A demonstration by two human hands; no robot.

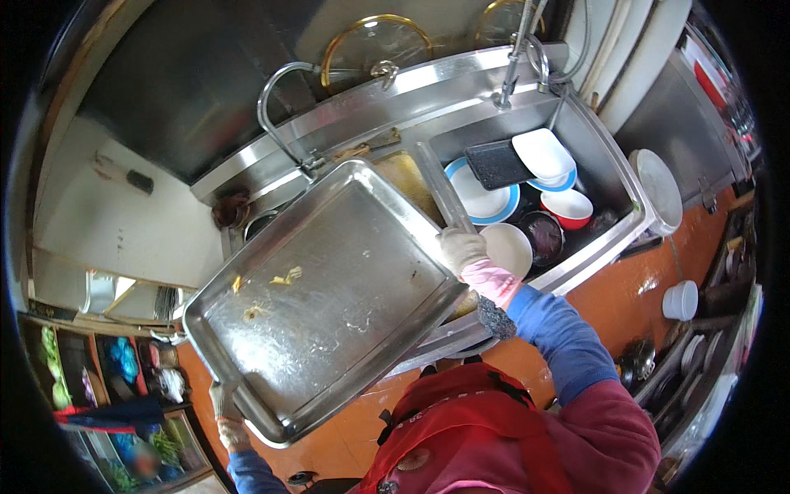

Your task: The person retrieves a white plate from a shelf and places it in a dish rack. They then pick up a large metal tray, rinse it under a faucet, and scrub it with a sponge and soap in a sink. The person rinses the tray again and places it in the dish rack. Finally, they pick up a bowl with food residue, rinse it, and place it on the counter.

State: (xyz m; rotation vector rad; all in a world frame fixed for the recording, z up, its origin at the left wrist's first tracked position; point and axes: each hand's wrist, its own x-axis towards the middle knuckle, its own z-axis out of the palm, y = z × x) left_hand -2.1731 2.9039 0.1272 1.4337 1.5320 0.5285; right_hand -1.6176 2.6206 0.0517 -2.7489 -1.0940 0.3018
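Observation:
A large rectangular stainless steel tray (333,290) is tilted over the left part of the double sink, with a few yellowish food scraps (287,276) stuck to its inner face. My left hand (225,407), in a pale knit glove, grips the tray's lower left rim. On the right rim is my right hand (463,250), gloved too, its fingers wrapped around the edge. A dark scouring pad (497,319) sits on the sink's front ledge below my right wrist. Most of the left basin is hidden by the tray; a strip of yellowish contents (407,185) shows behind it.
The right basin (475,126) holds blue-rimmed plates (484,191), a black tray (490,163), a white dish (543,154) and a red bowl (568,207). A curved faucet (265,105) rises behind the tray. Right of the sink stand a white bucket (660,191) and shelves (685,376).

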